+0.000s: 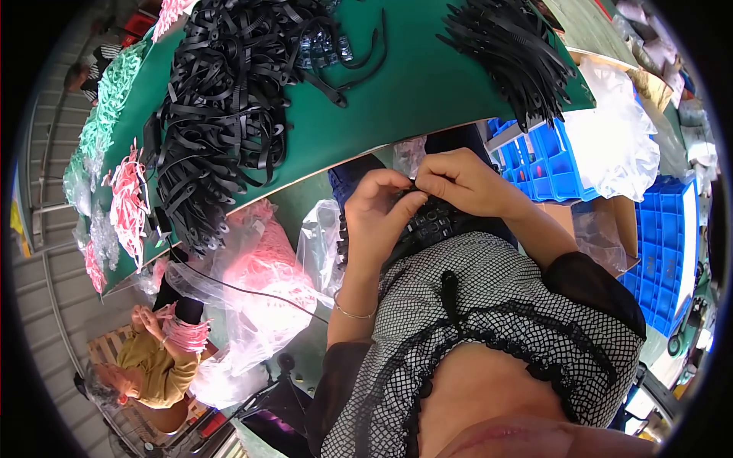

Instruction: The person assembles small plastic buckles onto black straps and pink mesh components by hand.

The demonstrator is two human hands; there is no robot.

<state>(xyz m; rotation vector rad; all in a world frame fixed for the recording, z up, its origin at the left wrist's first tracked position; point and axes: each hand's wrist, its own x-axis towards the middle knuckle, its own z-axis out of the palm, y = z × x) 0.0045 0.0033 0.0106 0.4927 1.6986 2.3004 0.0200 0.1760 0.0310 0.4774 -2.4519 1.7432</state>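
In the middle of the frame, the left hand (376, 221) and the right hand (458, 183) meet close over the lap. Both have their fingers pinched together on a bundle of black straps (427, 223), which rests against the body just below the edge of the green table (412, 84).

The bundle is held only by the fingertips, so I judge that one strap can slip out and fall to the floor, where it is hard to find between the bags. The straps may also catch on the black trim of the checked blouse (489, 305), because they lie right against it.

At the centre left, a clear plastic bag of pink bands (263, 271) hangs under the table edge, soft and bulging. A smaller clear bag (319, 237) stands just beside the left hand. At the upper right, a big white plastic bag (615, 137) lies above blue plastic crates (664, 252), which are square and gridded. On the table, a large heap of black straps (221, 114) fills the upper left, and another pile (508, 49) lies at the upper right. No label is readable.
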